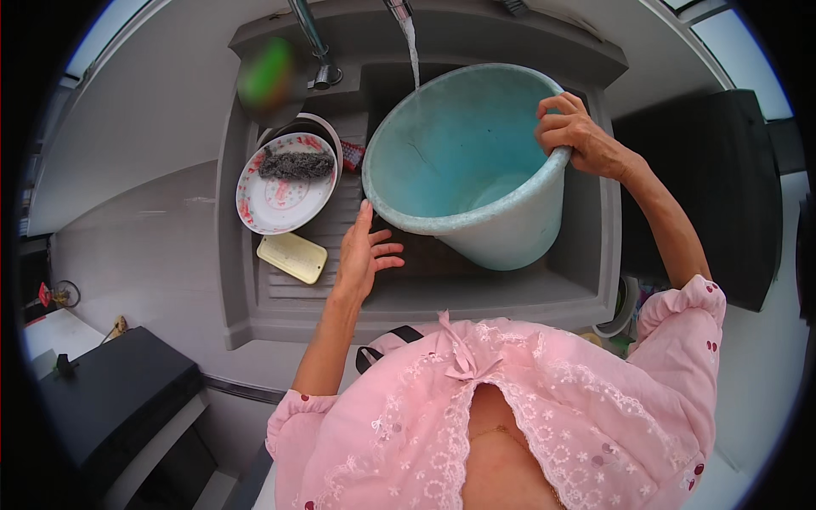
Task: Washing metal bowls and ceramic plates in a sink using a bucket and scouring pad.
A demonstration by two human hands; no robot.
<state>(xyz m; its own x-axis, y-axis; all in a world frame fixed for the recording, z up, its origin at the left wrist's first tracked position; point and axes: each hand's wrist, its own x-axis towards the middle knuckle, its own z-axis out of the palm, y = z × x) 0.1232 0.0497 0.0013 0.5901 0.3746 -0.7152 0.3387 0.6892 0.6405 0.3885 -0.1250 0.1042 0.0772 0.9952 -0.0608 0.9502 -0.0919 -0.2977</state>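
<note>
A pale blue plastic bucket leans over the basin of a grey sink, its mouth tipped up towards me. My right hand grips the bucket's rim at the upper right, fingers curled over the edge. At the lower left of the rim is my left hand, fingers spread and the thumb up against or just beside the rim; contact is not certain. From a tap at the back, a stream of water runs down to the far rim. Whether water enters the bucket is hard to tell.
On the ribbed drainboard a flowered enamel plate bears a dark scouring pad and rests on other dishes. Nearby lies a pale yellow soap dish. A second chrome pipe rises behind. A dark cabinet stands right.
</note>
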